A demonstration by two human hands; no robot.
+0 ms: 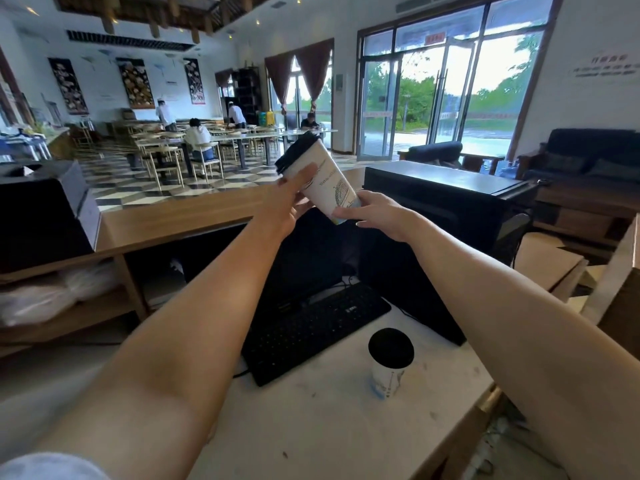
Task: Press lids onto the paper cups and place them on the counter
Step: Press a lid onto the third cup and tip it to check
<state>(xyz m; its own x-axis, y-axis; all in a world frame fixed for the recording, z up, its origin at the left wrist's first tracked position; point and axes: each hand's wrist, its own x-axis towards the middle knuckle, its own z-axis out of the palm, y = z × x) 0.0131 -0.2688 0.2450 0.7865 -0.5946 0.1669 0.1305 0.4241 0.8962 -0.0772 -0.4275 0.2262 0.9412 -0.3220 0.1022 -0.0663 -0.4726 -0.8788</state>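
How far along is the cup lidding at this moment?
One lidded cup already stands on the white worktop. A second cup, black lid on, is held tilted by the left hand and right hand. It is not yet set on the wooden counter.

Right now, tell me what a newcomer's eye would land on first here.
First, the tall white paper cup with a black lid, held tilted in mid-air above the wooden counter by the left hand and the right hand. Next, a second lidded cup standing upright on the white worktop, just right of the black keyboard. Behind, bright glass doors draw the eye.
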